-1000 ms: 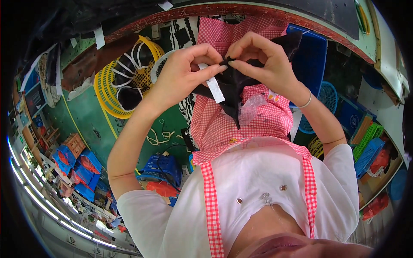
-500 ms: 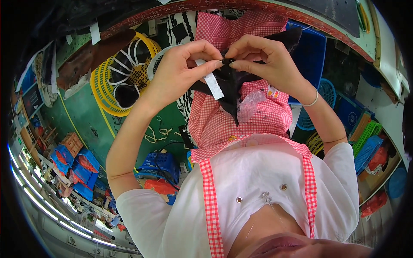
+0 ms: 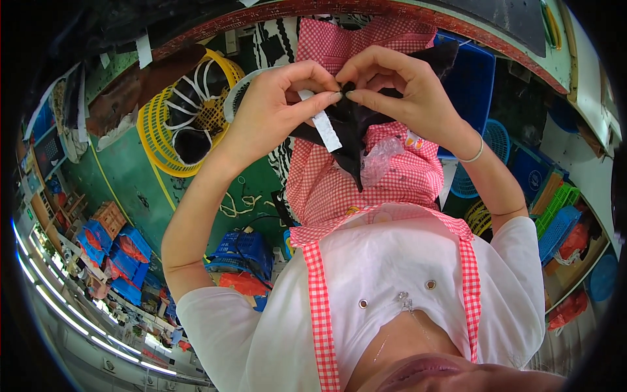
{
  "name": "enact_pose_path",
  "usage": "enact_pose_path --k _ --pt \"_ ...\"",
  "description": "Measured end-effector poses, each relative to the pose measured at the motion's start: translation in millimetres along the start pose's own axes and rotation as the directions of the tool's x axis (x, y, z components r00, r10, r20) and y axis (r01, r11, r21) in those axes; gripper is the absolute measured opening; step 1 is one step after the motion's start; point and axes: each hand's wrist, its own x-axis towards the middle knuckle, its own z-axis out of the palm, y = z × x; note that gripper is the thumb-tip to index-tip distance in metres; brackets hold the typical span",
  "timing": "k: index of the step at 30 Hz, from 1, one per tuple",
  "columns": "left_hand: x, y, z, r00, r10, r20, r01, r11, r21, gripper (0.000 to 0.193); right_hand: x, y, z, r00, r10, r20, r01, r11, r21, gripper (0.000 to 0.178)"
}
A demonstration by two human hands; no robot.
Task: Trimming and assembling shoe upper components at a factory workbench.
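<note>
A black, soft piece [image 3: 351, 140], seemingly cloth or leather, lies over my lap on a red checked apron [image 3: 320, 176]. Its lower end narrows to a point. My left hand [image 3: 284, 98] is closed, thumb and forefinger pinching the piece's upper edge. From the other side my right hand [image 3: 401, 91] pinches at the same small dark spot, its forefinger arched and thumb underneath. The fingertips nearly meet there and cover much of the detail. A narrow white strip [image 3: 326, 132] hangs below my left fingers. Crumpled clear plastic [image 3: 380, 160] rests beside the black piece.
At the left on the green floor stands a yellow basket [image 3: 149, 134] holding black pieces with white bands. A blue bin [image 3: 480, 85] is right of my lap. The table edge [image 3: 274, 14] runs across the top. Blue crates [image 3: 127, 261] sit farther left.
My right forefinger has risen and arched higher, its tip shifting slightly left. My left hand and the white strip have barely moved.
</note>
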Motion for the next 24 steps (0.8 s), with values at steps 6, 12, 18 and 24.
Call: enact_pose_path --k 6,12,18,24 --pt "0.4 -0.6 -1.7 0.999 0.037 -0.005 -0.037 0.999 0.014 0.008 4.5 -1.1 -2.9 1.0 -0.004 0.001 0.004 0.988 0.154 0.026" --pt "1.0 2.1 -1.7 0.999 0.03 -0.014 -0.029 0.999 0.046 0.009 14.9 -17.1 -10.0 0.998 -0.035 0.055 0.04 0.995 -0.094 0.03" --pt "-2.3 0.7 1.9 1.0 0.017 -0.019 -0.017 0.999 0.029 0.008 21.7 -23.4 -13.6 0.993 -0.042 0.114 0.063 0.98 -0.191 0.036" --pt "-6.1 0.9 4.4 0.998 0.023 -0.056 -0.019 0.998 0.061 0.012 21.0 -27.5 -9.4 0.979 0.02 0.203 0.032 0.967 -0.252 0.036"
